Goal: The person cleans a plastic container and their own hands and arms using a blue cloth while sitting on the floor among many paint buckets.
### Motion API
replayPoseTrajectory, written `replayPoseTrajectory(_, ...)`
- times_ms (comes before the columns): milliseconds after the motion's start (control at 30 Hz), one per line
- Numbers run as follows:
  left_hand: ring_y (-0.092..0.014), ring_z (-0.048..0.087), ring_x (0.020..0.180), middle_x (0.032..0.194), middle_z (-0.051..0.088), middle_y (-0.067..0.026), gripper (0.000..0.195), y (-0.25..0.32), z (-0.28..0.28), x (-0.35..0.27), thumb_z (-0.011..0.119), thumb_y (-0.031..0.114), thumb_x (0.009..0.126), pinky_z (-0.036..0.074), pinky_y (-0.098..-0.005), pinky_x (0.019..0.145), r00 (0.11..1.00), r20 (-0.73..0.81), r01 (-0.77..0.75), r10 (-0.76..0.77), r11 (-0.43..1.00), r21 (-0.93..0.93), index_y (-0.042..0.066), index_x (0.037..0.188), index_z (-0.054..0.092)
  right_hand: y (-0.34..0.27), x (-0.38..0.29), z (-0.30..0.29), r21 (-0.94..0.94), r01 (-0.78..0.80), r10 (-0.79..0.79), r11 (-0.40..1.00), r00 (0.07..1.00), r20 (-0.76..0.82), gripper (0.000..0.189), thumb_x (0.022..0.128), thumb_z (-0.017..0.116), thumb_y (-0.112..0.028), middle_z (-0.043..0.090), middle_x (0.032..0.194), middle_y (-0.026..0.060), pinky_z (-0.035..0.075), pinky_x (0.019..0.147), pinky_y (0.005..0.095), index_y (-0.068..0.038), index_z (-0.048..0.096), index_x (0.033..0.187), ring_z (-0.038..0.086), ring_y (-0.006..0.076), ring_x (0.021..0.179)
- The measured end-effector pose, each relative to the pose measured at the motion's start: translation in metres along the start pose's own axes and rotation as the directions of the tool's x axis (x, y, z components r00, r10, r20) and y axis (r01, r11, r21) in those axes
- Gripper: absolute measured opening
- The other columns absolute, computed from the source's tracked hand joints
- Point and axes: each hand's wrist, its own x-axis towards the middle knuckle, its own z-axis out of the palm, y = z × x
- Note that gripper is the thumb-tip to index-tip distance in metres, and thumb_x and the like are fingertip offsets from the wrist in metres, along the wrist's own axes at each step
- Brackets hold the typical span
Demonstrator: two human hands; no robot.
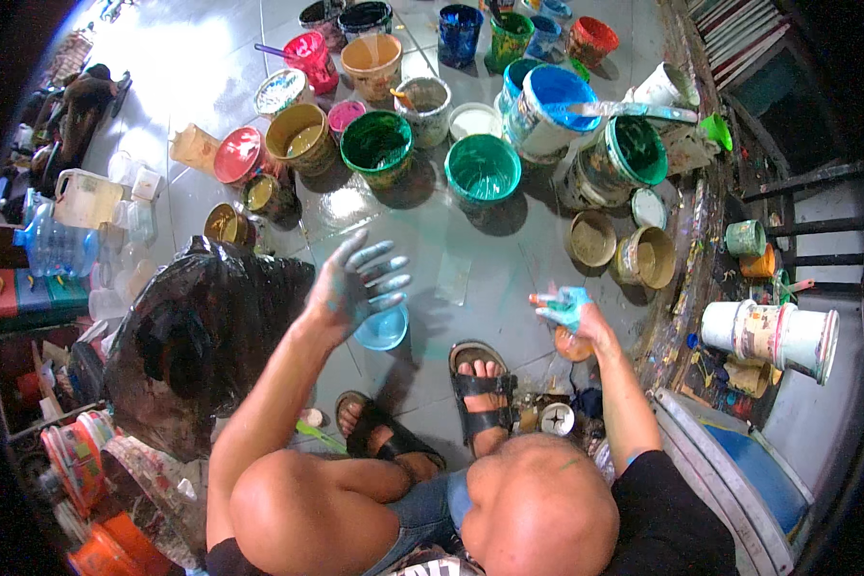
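Observation:
My left hand (360, 284) is raised with its fingers spread and blue-green paint on the palm and fingers. It holds nothing and is above a small light-blue plastic bowl (383, 327) on the floor. My right hand (574, 311), smeared with turquoise paint, is closed around what looks like a small bottle (574, 345) with orange contents. An orange tip sticks out by the fingers; the rest of the bottle is hidden by the hand. Ahead on the tiles stands a tub of teal-green paint (482, 173). A darker green paint tub (376, 147) is to its left.
A bucket of blue paint (558, 101) has a paint-smeared flat stick (633, 111) across its rim. Several other paint tubs stand farther back. On the left is a black plastic bag (187, 345). Stacked white buckets (770, 338) lie at the right, near a paint-spattered wooden ledge (680, 288).

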Motion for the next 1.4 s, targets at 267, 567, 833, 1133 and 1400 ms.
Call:
replayPoseTrajectory(267, -0.025, 0.062, 0.103, 0.123, 0.059, -0.0126, 0.069, -0.033, 0.025, 0.035, 0.053, 0.059, 0.089, 0.049, -0.0406, 0.089, 0.999, 0.04, 0.0, 0.001, 0.999, -0.032, 0.007, 0.134, 0.048, -0.001, -0.002, 0.06, -0.051, -0.109, 0.083, 0.993, 0.928, -0.364, 0.038, 0.09, 0.066, -0.011, 0.065, 0.111, 0.0052, 0.05, 0.082, 0.0291, -0.002, 0.054, 0.125, 0.059, 0.0123, 0.098)
replayPoseTrajectory(567, -0.024, 0.061, 0.103, 0.124, 0.059, -0.0111, 0.07, -0.044, 0.043, 0.058, 0.052, 0.06, 0.089, 0.049, -0.038, 0.089, 0.997, 0.064, -0.038, 0.043, 0.996, -0.082, 0.007, 0.135, 0.047, 0.01, 0.01, 0.075, -0.139, 0.102, -0.121, 0.985, 0.983, -0.135, 0.048, 0.087, 0.065, -0.004, 0.062, 0.102, 0.0045, 0.048, 0.088, 0.0282, 0.0, 0.052, 0.133, 0.058, 0.0123, 0.09)
replayPoseTrajectory(833, -0.024, 0.061, 0.106, 0.123, 0.06, -0.0113, 0.069, -0.065, 0.019, 0.074, 0.044, 0.059, 0.094, 0.048, -0.0377, 0.091, 0.993, 0.013, -0.117, 0.116, 0.993, 0.011, 0.005, 0.136, 0.047, -0.082, 0.023, 0.104, -0.29, 0.283, -0.317, 0.914, 0.946, -0.074, 0.056, 0.082, 0.062, 0.0, 0.061, 0.127, 0.0116, 0.051, 0.09, 0.031, -0.007, 0.051, 0.136, 0.065, 0.0237, 0.104)
replayPoseTrajectory(1133, -0.028, 0.06, 0.104, 0.108, 0.063, -0.0125, 0.044, -0.076, 0.005, 0.11, 0.055, 0.048, 0.094, 0.048, -0.0445, 0.093, 0.987, -0.026, -0.16, 0.16, 0.934, -0.32, 0.005, 0.104, 0.059, -0.156, 0.046, 0.121, -0.549, 0.511, -0.457, 0.661, 0.855, 0.245, 0.052, 0.079, 0.06, -0.014, 0.066, 0.105, 0.0094, 0.052, 0.07, 0.0428, -0.016, 0.059, 0.13, 0.062, 0.0362, 0.08)
replayPoseTrajectory(1400, -0.022, 0.061, 0.089, 0.092, 0.062, -0.007, 0.032, -0.079, -0.007, 0.112, 0.054, 0.041, 0.096, 0.051, -0.0388, 0.08, 0.99, -0.085, -0.133, 0.11, 0.927, -0.351, 0.011, 0.086, 0.057, -0.142, 0.057, 0.118, -0.678, 0.491, -0.501, 0.547, 0.841, 0.206, 0.062, 0.075, 0.062, -0.012, 0.062, 0.104, 0.0101, 0.05, 0.076, 0.0433, -0.016, 0.052, 0.136, 0.06, 0.0342, 0.09)
